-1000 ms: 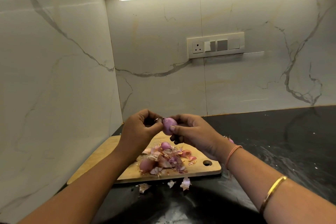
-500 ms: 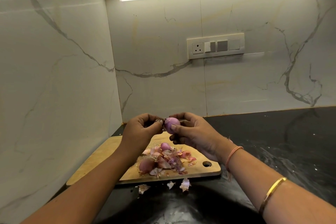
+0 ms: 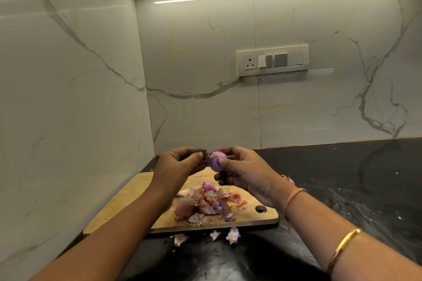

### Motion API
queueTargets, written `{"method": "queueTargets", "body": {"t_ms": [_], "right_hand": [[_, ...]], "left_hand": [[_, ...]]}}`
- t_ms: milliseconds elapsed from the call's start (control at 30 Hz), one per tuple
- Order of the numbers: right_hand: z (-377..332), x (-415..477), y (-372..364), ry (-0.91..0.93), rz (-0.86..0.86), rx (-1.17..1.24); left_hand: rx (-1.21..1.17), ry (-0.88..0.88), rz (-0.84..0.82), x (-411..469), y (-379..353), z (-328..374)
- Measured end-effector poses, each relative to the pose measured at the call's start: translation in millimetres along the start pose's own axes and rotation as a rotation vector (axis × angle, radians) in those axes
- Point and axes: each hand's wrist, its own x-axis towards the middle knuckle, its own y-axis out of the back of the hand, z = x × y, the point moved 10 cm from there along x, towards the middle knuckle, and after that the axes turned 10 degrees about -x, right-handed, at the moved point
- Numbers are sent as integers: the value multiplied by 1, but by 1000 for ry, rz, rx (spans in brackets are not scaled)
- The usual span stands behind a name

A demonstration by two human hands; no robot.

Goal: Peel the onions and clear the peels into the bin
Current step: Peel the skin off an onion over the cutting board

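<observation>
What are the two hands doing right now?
Left hand: pinches the tip of the onion.
Right hand: holds the onion.

Both forearms angled inward, right hand gripping an onion, left hand pinching its tip

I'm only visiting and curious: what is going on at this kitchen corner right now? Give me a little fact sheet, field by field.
Place: black counter in a marble-walled corner
Right hand: grips a purple onion above the board
Left hand: pinches the onion's end
On the board: heap of peels, an unpeeled onion beside it
Stray peels: on the counter, just off the board's near edge
Bin: not in view
</observation>
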Motion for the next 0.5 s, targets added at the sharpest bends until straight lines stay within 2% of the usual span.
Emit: {"method": "queueTargets", "body": {"t_ms": [200,367,500], "right_hand": [[-5,-1,3,70,37,-95],[-16,-1,6,207,172,-420],[-25,-2,8,267,237,-515]], "left_hand": [[50,25,-31,-2,-5,-3],[52,41,-13,0,-4,-6],[-22,52,16,-1,-5,-6]]}}
